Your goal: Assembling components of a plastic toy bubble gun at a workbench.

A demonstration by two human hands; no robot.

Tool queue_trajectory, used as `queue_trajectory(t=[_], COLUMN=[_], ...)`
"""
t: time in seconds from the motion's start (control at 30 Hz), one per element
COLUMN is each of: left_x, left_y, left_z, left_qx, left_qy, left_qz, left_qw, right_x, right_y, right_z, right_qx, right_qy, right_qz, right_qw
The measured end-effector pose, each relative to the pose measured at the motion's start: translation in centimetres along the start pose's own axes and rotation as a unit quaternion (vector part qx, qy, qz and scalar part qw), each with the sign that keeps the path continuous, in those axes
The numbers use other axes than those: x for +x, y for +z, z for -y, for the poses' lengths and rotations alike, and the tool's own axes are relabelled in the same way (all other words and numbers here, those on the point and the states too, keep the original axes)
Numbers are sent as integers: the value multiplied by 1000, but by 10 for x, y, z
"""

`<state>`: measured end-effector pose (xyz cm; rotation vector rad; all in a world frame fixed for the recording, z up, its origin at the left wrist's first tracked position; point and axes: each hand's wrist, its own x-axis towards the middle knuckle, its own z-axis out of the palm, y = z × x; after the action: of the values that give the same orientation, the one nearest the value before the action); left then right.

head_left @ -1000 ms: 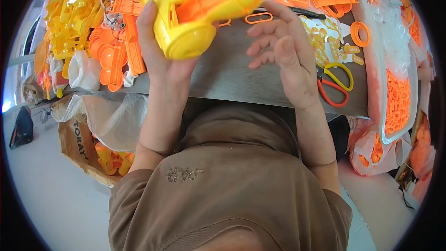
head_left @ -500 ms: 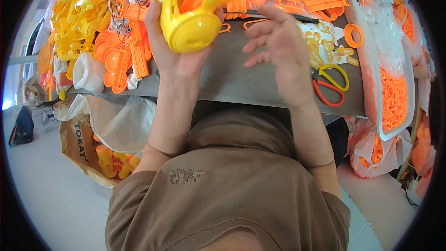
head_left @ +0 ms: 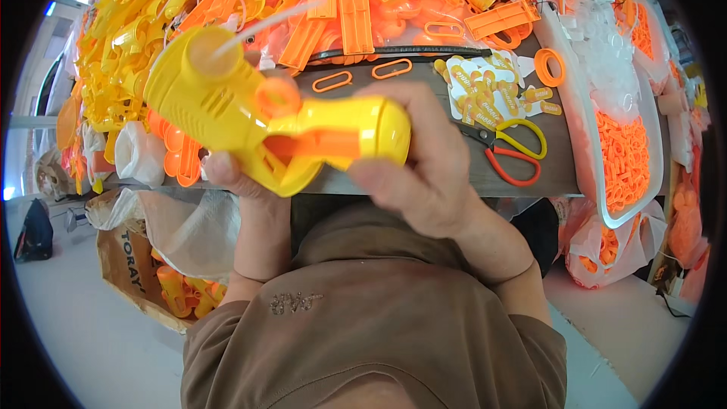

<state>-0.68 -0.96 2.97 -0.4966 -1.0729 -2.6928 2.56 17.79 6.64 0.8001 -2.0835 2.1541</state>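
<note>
A yellow toy gun point(head_left: 216, 102) with orange parts inside is held up in front of me, above the table's near edge. A pale thin tube point(head_left: 265, 29) sticks out of its round opening. My left hand point(head_left: 241, 179) is closed round the gun's body from beneath; most of its fingers are hidden behind the gun. My right hand point(head_left: 428, 163) grips the gun's handle end, fingers over the far side and thumb on the near side. Scissors point(head_left: 521, 153) with one yellow and one red handle lie right of my right hand, beside printed stickers point(head_left: 492, 91).
Yellow toy-gun shells point(head_left: 121, 76) are heaped at the far left, orange battery-box-like parts point(head_left: 354, 11) behind the gun. A white tub point(head_left: 593, 159) of small orange pieces stands at the right. Below the table's left are a paper sack point(head_left: 121, 257) and a white bag point(head_left: 193, 231).
The toy gun has come down and nearer, turning so its handle points right. My right hand, spread and apart from it before, has closed on the handle end.
</note>
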Motion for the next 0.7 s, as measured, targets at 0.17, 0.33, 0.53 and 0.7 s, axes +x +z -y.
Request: queue_trajectory(t=[0.17,0.33,0.53,0.7], left_x=[7,12,11,-3], left_y=[2,0,7,24], left_z=[4,2,6,2], left_qx=[-112,-127,-142,21], left_qy=[-29,-47,-61,-115], left_qz=[167,190,193,146], left_qw=[979,972,969,982], right_x=[-5,-5,-7,-9], right_y=[8,6,2,-6], right_z=[-12,-19,-20,-30], right_qx=[-103,-45,-47,-76], right_qy=[-179,-166,-177,-159], right_qz=[-36,-10,-13,-88], right_qw=[978,985,983,980])
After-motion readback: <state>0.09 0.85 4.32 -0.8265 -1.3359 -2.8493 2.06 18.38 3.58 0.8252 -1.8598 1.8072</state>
